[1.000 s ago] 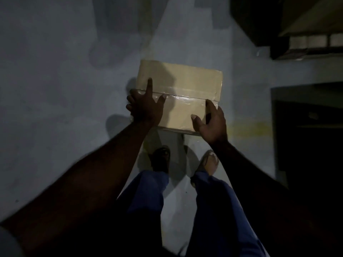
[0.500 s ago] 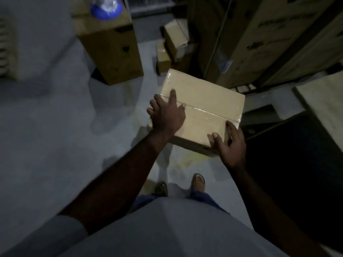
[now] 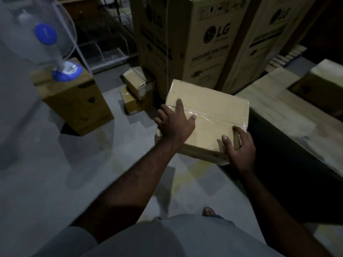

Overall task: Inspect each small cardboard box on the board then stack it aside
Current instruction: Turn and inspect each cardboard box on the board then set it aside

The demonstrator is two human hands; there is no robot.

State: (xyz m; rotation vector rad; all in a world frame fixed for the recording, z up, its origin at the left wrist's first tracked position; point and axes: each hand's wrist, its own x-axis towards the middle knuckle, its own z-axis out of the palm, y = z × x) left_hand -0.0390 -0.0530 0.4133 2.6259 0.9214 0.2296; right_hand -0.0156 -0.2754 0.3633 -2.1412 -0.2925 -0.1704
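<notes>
A small cardboard box [image 3: 213, 108], its top seam sealed with clear tape, is held in the air above the grey floor [image 3: 55, 164], just left of the board [image 3: 274, 108]. Its near left edge is gripped by the left hand [image 3: 174, 125], forefinger and thumb laid on top, and its near right corner is clasped by the right hand [image 3: 239, 147]. Another box [image 3: 323, 84] is seen on the board. Two small boxes [image 3: 135, 89] are stacked on the floor beside tall LG cartons [image 3: 204, 43].
</notes>
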